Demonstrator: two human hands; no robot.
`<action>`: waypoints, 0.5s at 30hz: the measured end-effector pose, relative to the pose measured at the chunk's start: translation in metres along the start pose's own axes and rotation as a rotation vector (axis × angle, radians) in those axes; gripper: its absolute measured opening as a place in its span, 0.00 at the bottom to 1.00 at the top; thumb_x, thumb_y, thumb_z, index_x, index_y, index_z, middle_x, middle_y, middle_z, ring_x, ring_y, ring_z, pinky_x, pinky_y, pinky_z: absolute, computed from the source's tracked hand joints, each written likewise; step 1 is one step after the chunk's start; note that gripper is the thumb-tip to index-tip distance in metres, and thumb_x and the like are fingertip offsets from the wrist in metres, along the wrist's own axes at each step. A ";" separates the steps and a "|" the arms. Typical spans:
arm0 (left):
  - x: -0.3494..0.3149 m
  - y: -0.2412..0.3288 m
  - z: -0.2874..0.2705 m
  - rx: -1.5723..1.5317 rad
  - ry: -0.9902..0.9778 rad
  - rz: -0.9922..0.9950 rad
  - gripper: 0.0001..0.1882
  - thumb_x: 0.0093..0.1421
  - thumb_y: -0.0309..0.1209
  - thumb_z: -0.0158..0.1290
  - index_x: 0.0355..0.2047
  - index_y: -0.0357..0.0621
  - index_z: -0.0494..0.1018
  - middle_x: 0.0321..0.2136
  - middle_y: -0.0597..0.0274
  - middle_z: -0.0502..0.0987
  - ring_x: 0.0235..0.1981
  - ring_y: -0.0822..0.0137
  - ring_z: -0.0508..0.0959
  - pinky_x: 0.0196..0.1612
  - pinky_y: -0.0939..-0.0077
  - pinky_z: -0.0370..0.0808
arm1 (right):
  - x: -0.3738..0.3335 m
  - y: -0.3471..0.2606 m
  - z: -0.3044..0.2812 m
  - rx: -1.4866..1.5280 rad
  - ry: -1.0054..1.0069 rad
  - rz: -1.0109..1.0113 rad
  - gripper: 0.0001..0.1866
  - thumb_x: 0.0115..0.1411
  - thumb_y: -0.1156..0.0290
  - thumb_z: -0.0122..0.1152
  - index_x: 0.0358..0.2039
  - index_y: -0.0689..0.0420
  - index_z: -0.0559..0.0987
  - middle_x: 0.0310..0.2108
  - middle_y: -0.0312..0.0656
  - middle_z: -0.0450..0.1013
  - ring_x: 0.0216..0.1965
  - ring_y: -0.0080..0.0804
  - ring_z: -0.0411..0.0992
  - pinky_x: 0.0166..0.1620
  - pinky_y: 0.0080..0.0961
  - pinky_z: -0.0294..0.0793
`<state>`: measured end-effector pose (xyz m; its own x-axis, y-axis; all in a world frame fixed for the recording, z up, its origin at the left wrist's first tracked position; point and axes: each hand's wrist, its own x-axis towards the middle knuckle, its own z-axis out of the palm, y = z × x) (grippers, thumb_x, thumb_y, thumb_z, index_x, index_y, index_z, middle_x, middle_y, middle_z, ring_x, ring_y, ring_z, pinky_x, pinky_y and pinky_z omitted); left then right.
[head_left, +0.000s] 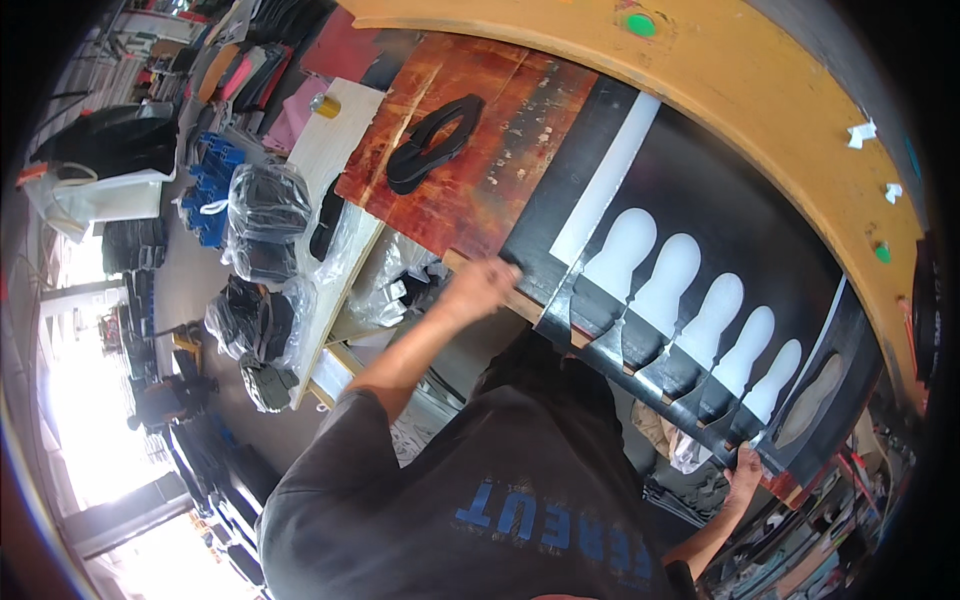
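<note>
**Five white sole shapes on a black sheet between two hands**

We see a black sheet (pixel 740 190) lying flat beneath a curving yellow beam (pixel 690 50) of a machine, on the working surface just in front of the person. Five white sole shapes (pixel 668 285) stand in a slanting row along it, looking smaller toward the right; whether they are openings or pieces, we cannot tell. Their near ends darken under a glossy strip (pixel 642 358) at the sheet's near edge. A straight white bar (pixel 607 180) runs left of the row, and a greyish sole shape (pixel 812 400) lies to the right.

The right hand (pixel 742 472) touches the near right corner, thumb uppermost; we cannot tell how tightly it closes. The left hand (pixel 485 285), blurred, is at the near edge of the surface, left of the sheet; its grip is unclear to us.

Farther left, a scuffed reddish-brown board (pixel 530 130) carries a looped black piece (pixel 408 172). Beyond it we find a yellow tin (pixel 323 105) on a pale tabletop (pixel 342 140), plastic-wrapped bundles (pixel 268 205) and bright light at the room's left side.
</note>
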<state>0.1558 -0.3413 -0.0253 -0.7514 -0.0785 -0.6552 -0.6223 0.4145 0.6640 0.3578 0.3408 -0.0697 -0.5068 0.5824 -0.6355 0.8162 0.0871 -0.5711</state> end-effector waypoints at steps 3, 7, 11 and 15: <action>0.046 0.005 -0.076 0.325 0.643 0.406 0.11 0.70 0.37 0.58 0.41 0.43 0.84 0.33 0.55 0.86 0.37 0.60 0.86 0.44 0.64 0.81 | 0.014 0.012 0.005 -0.030 0.003 0.018 0.22 0.65 0.39 0.68 0.44 0.44 0.83 0.39 0.26 0.79 0.41 0.20 0.74 0.39 0.31 0.74; 0.125 0.034 -0.194 0.421 0.945 0.407 0.13 0.67 0.41 0.59 0.43 0.46 0.83 0.42 0.47 0.84 0.47 0.43 0.83 0.52 0.51 0.79 | 0.024 0.016 0.007 -0.001 0.113 0.022 0.23 0.64 0.37 0.67 0.43 0.43 0.83 0.36 0.27 0.82 0.36 0.21 0.77 0.33 0.31 0.72; 0.159 0.044 -0.217 0.869 0.846 0.569 0.16 0.63 0.42 0.64 0.46 0.47 0.82 0.49 0.50 0.80 0.53 0.44 0.78 0.54 0.49 0.77 | 0.032 0.017 0.011 -0.042 0.170 0.042 0.22 0.65 0.38 0.66 0.39 0.45 0.82 0.29 0.27 0.82 0.31 0.21 0.78 0.28 0.28 0.66; 0.170 0.052 -0.209 1.035 0.726 0.400 0.22 0.61 0.43 0.66 0.50 0.44 0.80 0.53 0.47 0.77 0.57 0.43 0.76 0.57 0.48 0.78 | 0.034 0.020 0.018 -0.066 0.300 0.023 0.21 0.67 0.42 0.66 0.35 0.48 0.81 0.25 0.29 0.80 0.25 0.20 0.74 0.22 0.23 0.60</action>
<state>-0.0499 -0.5225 -0.0268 -0.9899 -0.1199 0.0754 -0.1222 0.9921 -0.0269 0.3522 0.3484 -0.1124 -0.3918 0.7966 -0.4603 0.8474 0.1177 -0.5177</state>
